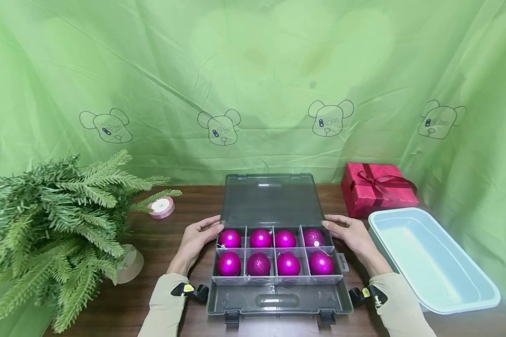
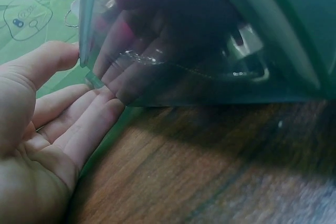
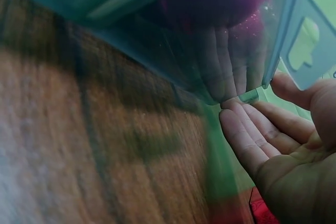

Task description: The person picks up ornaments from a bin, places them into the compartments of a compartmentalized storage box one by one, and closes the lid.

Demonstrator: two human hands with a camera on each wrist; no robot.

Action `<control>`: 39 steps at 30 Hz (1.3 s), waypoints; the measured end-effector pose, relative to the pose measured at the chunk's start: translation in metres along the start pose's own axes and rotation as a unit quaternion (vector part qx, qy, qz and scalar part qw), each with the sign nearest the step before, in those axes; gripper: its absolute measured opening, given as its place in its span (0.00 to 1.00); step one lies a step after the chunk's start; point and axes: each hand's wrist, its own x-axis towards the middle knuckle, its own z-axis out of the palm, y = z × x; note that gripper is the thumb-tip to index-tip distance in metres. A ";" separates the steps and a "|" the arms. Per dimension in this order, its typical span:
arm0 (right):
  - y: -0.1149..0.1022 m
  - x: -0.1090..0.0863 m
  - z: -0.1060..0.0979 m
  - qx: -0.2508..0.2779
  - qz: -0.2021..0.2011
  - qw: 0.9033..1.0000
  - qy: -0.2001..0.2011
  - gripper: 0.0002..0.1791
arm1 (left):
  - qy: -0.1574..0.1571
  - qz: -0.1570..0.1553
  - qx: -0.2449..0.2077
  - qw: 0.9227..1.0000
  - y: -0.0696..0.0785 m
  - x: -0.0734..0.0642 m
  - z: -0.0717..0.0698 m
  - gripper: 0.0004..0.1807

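Note:
A dark clear plastic storage case (image 1: 278, 299) lies with its lid (image 1: 274, 201) laid back, facing me in the head view. Pale dividers split it into compartments, where several magenta Christmas baubles (image 1: 260, 238) sit one to a cell, some glossy and some glittery. At the case's left rear corner my left hand (image 1: 198, 238) grips the edge, thumb at the rim and fingers against the outer wall. My right hand (image 1: 352, 236) holds the opposite rear corner the same way. Through the clear wall the left wrist view shows a silvery cord (image 2: 142, 57).
An artificial fir tree (image 1: 80, 220) stands at the left, beside a pink ribbon roll (image 1: 162, 207). On the right are a red gift box (image 1: 375, 189) with a bow and a pale blue plastic basin (image 1: 438, 262). A green curtain (image 1: 270, 84) hangs behind the wooden table (image 1: 152, 243).

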 end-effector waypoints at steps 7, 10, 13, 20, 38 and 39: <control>0.001 -0.001 0.000 -0.002 -0.005 1.000 0.007 0.32 | 0.008 0.010 0.000 1.000 0.001 -0.001 0.003 0.26; 0.001 0.000 0.000 -0.009 -0.008 1.000 0.014 0.31 | 0.011 0.016 -0.001 1.000 0.001 -0.001 0.003 0.25; 0.001 0.000 0.001 -0.021 -0.012 0.999 0.021 0.31 | 0.012 0.024 0.005 1.000 0.001 0.000 0.003 0.25; -0.001 0.000 0.002 -0.031 -0.019 0.999 0.032 0.30 | 0.012 0.043 0.034 0.998 0.001 0.001 0.003 0.25; -0.004 -0.002 0.005 -0.051 -0.036 0.997 0.050 0.29 | 0.025 0.061 0.051 0.996 0.002 0.000 0.004 0.24; -0.004 -0.002 0.005 -0.049 -0.036 0.997 0.051 0.29 | 0.024 0.061 0.049 0.997 0.002 0.000 0.004 0.24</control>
